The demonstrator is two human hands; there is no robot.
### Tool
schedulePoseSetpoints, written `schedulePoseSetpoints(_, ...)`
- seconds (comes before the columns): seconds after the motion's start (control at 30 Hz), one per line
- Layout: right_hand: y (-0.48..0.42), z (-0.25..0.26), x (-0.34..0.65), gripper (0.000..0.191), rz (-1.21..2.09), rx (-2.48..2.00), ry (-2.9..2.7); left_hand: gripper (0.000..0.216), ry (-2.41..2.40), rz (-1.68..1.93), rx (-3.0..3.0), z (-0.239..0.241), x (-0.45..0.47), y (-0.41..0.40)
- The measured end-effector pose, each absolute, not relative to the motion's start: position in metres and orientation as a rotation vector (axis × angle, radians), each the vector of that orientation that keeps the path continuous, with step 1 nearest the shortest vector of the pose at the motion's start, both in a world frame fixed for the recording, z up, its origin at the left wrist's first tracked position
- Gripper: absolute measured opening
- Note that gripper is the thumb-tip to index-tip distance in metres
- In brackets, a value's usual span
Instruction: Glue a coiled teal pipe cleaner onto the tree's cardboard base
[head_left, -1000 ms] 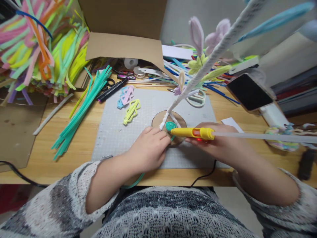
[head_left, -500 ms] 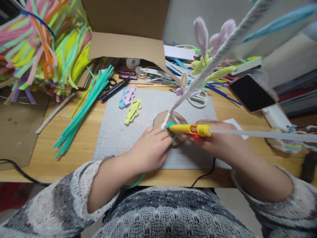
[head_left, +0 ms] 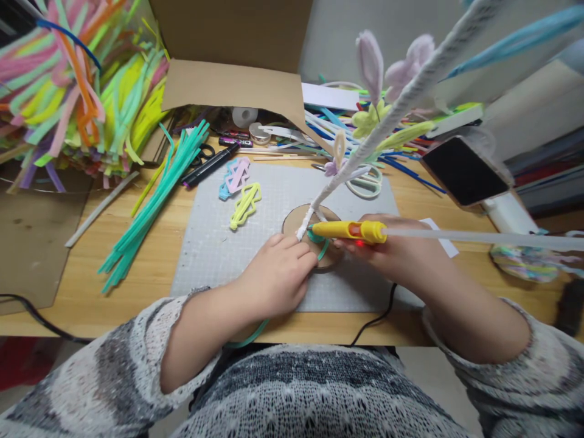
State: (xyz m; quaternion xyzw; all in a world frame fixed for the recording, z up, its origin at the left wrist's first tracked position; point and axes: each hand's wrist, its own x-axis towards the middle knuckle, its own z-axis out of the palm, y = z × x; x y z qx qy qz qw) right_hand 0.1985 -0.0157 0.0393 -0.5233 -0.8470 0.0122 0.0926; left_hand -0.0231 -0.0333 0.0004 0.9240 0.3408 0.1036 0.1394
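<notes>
Head view shows us seated at a wooden desk (head_left: 150, 267) with a grey cutting mat (head_left: 214, 243) in front of us. On the mat lies a round cardboard disc (head_left: 296, 220), and from it a white pipe-cleaner stem (head_left: 347, 167) rises tilted toward the upper right, carrying pale purple petals (head_left: 369, 58) and a yellow-green flower (head_left: 367, 121).

Our right hand (head_left: 396, 252) is closed around a yellow glue gun (head_left: 349, 230), which lies almost level, its tip pointing left at the foot of the stem where a teal pipe cleaner (head_left: 322, 249) curls on the disc. A clear glue stick (head_left: 479, 238) runs out of the back of the gun toward the right, and a black cord (head_left: 378, 316) drops over the desk edge below that hand.

Our left hand (head_left: 274, 274) rests on the mat with its fingers (head_left: 298, 252) curled and bunched at the disc's near left edge, just beside the stem's base; we cannot tell for sure what they pinch, since the fingertips hide it.

Further left on the mat lie a yellow folded pipe-cleaner shape (head_left: 245, 205) and a pink and blue one (head_left: 235, 175). A bundle of teal pipe cleaners (head_left: 155, 201) lies slantwise on the desk, a black marker (head_left: 212, 164) near its top. A heap of mixed coloured pipe cleaners (head_left: 68, 91) fills the upper left, beside an open cardboard box (head_left: 228, 85). A phone (head_left: 463, 170) stands at the right.
</notes>
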Motion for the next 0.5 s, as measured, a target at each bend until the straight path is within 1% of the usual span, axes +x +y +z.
schedulePoseSetpoints(0.13, -0.014, 0.037, 0.2, 0.038, 0.044, -1.537, -2.486, 0.015, 0.984, 0.289, 2.652, 0.0, -0.023, -0.034)
schedulePoseSetpoints(0.3, -0.01, 0.034, 0.206, 0.028, 0.027, -1.461, -2.435, 0.02, 0.986, 0.279, 2.621, 0.0, -0.023, -0.033)
schedulePoseSetpoints(0.4, -0.008, 0.035, 0.209, 0.027, 0.091, -1.41, -2.429, 0.019, 0.981, 0.285, 2.619, 0.0, -0.023, -0.033)
schedulePoseSetpoints(0.5, -0.006, 0.036, 0.209, 0.027, 0.229, -1.435, -2.404, 0.019, 0.98, 0.282, 2.622, 0.001, -0.023, -0.033)
